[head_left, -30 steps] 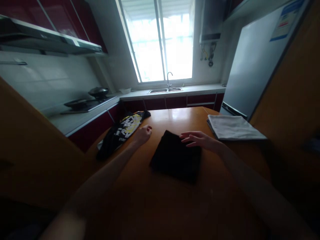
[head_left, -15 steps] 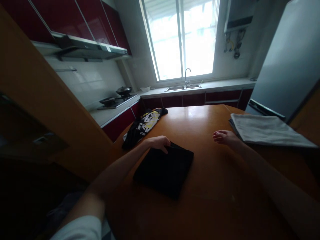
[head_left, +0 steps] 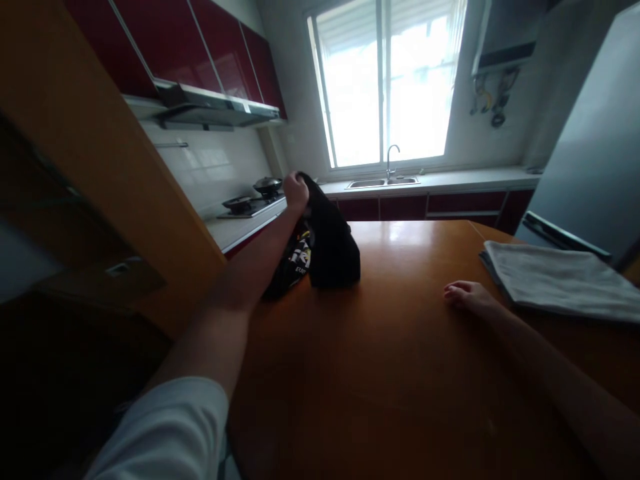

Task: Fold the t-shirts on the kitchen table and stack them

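My left hand [head_left: 297, 193] is closed on the top edge of a black folded garment [head_left: 334, 248] and holds it up over the far left of the wooden table. The cloth hangs down, its lower edge near the tabletop; whether it touches I cannot tell. Behind it and partly hidden lies a black garment with white and yellow print [head_left: 295, 265]. My right hand [head_left: 469, 295] is over the right side of the table, its fingers loosely bent and apart with nothing in them. Nearest to it is a light grey folded cloth [head_left: 565, 280] at the table's right edge.
The wooden table [head_left: 400, 347] has a rounded edge. Beyond it a counter holds a sink [head_left: 370, 183] with a faucet [head_left: 390, 160]. Pans [head_left: 267, 185] stand on the stove at the left. A wooden panel [head_left: 125, 153] rises at my left, a fridge [head_left: 595, 140] at the right.
My left hand has lifted the black garment off the table and carried it forward and left, towards the printed garment. My right hand has hardly moved. The view has shifted slightly left.
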`<action>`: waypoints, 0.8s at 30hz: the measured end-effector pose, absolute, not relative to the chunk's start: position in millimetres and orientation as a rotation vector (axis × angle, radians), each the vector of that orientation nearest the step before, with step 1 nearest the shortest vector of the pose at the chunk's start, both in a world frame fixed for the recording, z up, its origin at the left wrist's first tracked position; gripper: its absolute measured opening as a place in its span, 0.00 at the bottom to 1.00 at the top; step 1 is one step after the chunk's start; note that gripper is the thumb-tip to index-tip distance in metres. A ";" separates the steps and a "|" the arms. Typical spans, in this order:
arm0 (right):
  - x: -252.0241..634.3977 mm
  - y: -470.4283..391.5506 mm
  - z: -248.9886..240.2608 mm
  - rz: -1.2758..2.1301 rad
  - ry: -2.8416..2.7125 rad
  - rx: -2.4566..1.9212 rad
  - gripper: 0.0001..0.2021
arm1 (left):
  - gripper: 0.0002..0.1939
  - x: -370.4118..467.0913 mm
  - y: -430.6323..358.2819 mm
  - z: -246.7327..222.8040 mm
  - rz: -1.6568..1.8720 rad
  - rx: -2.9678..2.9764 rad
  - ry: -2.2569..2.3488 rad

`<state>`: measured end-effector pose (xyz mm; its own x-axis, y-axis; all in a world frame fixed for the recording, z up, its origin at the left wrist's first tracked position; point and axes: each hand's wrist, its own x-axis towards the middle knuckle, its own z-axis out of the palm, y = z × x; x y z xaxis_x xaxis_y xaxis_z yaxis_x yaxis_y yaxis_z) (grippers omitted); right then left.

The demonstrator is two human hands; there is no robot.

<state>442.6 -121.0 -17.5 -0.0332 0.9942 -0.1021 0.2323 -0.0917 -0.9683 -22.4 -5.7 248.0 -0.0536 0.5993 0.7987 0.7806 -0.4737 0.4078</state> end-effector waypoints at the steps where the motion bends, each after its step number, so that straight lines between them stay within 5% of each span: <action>1: 442.8 -120.8 -18.3 1.192 -1.369 -1.429 0.08 | 0.22 -30.6 4.0 271.0 -1.631 -1.940 -1.514; 4: 442.5 -121.2 -18.5 1.192 -1.370 -1.419 0.07 | 0.21 -52.6 22.9 311.0 -2.091 -1.605 -1.401; 7: 440.5 -122.1 -17.2 1.200 -1.357 -1.439 0.05 | 0.15 -69.4 20.1 303.4 -2.121 -1.670 -1.382; 15: 437.1 -123.1 -17.2 1.194 -1.380 -1.420 0.06 | 0.17 -106.7 -40.5 218.2 -0.427 -2.207 -2.484; 20: 441.0 -122.5 -13.6 1.129 -1.377 -1.434 0.07 | 0.19 -122.7 -52.4 190.2 0.068 -2.120 -2.676; 24: 459.1 -120.5 -0.7 0.617 -1.425 -1.581 0.09 | 0.20 -118.6 -37.5 182.0 0.173 -2.062 -2.629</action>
